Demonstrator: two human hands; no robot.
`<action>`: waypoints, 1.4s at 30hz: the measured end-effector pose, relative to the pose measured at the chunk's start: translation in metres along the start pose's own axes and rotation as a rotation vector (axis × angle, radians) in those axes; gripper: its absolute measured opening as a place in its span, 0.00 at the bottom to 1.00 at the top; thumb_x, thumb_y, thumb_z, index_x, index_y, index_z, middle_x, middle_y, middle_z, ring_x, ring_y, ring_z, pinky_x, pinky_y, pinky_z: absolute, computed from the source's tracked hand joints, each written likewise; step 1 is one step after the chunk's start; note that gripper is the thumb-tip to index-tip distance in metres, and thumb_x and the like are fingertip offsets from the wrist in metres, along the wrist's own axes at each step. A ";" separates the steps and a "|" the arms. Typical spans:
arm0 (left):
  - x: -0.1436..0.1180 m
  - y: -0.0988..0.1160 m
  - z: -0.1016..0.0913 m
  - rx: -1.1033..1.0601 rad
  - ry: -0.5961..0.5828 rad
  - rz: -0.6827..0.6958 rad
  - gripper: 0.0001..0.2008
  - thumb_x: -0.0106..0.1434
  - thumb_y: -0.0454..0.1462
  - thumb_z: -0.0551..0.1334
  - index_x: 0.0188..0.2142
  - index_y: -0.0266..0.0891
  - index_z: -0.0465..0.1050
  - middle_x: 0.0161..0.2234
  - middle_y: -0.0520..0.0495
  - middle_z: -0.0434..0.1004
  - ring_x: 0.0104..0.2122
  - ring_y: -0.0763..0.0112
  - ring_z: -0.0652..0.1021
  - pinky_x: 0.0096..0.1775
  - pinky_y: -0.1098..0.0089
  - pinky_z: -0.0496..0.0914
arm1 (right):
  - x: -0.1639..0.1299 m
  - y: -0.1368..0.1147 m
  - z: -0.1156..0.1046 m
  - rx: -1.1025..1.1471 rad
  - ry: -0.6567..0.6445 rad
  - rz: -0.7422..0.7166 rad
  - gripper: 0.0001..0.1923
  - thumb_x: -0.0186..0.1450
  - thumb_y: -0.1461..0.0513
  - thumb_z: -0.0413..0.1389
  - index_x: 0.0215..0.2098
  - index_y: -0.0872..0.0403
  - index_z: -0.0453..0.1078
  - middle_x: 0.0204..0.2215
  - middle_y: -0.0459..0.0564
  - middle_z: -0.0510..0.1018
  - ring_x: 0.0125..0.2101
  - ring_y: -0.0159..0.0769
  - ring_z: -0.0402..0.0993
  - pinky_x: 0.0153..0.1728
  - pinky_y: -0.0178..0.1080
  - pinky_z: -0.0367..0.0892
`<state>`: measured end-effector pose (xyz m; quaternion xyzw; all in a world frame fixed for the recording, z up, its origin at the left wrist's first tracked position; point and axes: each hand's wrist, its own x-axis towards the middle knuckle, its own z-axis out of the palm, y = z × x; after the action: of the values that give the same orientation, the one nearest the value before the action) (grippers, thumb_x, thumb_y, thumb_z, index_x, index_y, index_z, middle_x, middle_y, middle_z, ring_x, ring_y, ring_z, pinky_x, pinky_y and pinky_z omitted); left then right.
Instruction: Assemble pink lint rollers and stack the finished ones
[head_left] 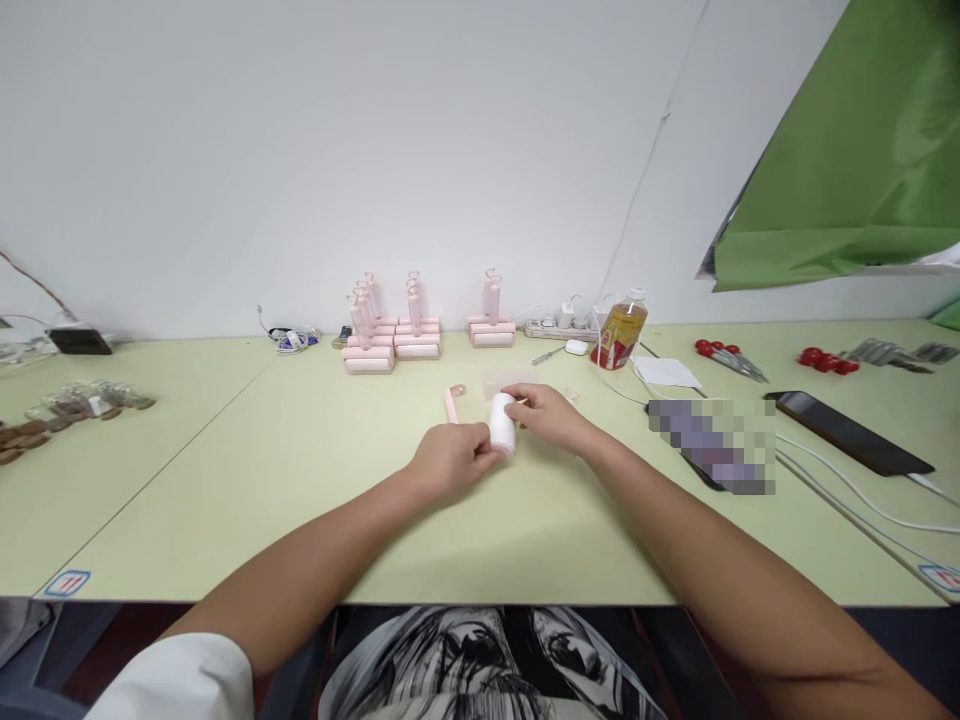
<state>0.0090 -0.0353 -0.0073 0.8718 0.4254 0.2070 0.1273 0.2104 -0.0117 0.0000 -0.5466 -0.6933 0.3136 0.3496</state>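
A white lint roller roll (pixel 502 422) stands tilted between my hands over the middle of the table. My left hand (pixel 451 458) is closed on its lower left end. My right hand (pixel 551 412) pinches the roll's upper right side with thumb and fingers. Just behind my left hand lies a pink lint roller handle (pixel 451 402), partly hidden by that hand. Beyond the roll a clear pinkish plastic cover (pixel 510 380) rests on the table, part of it behind my right fingers.
Several pink lint rollers (pixel 417 346) stand along the wall. To the right are a drink bottle (pixel 621 330), a screwdriver (pixel 546 356), a power strip (pixel 544 330), a black phone (pixel 847 430) with cables, and red-handled tools (pixel 727 355). Cork-bottomed jars (pixel 90 402) lie far left.
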 end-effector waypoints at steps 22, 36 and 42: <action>0.013 -0.006 0.022 0.277 0.212 0.338 0.22 0.61 0.56 0.58 0.34 0.39 0.68 0.33 0.46 0.73 0.36 0.62 0.71 0.39 0.62 0.60 | -0.002 -0.003 0.002 -0.442 0.131 -0.017 0.25 0.68 0.58 0.46 0.60 0.61 0.64 0.59 0.60 0.68 0.58 0.46 0.65 0.58 0.46 0.59; 0.034 -0.105 -0.018 0.179 -0.012 -0.376 0.24 0.67 0.42 0.49 0.61 0.37 0.59 0.63 0.41 0.62 0.59 0.59 0.66 0.57 0.64 0.61 | 0.015 0.049 -0.089 -0.603 0.388 0.315 0.27 0.60 0.63 0.51 0.58 0.60 0.67 0.52 0.66 0.74 0.51 0.56 0.69 0.51 0.51 0.61; 0.033 -0.103 -0.004 0.264 -0.166 -0.366 0.26 0.69 0.46 0.43 0.62 0.39 0.54 0.67 0.36 0.50 0.66 0.47 0.51 0.60 0.42 0.48 | 0.025 0.086 -0.088 -0.379 0.465 0.327 0.26 0.59 0.63 0.52 0.56 0.60 0.69 0.51 0.65 0.74 0.52 0.53 0.69 0.54 0.50 0.60</action>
<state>-0.0456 0.0536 -0.0360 0.8033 0.5878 0.0508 0.0821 0.3261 0.0349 -0.0177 -0.7628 -0.5440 0.0980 0.3355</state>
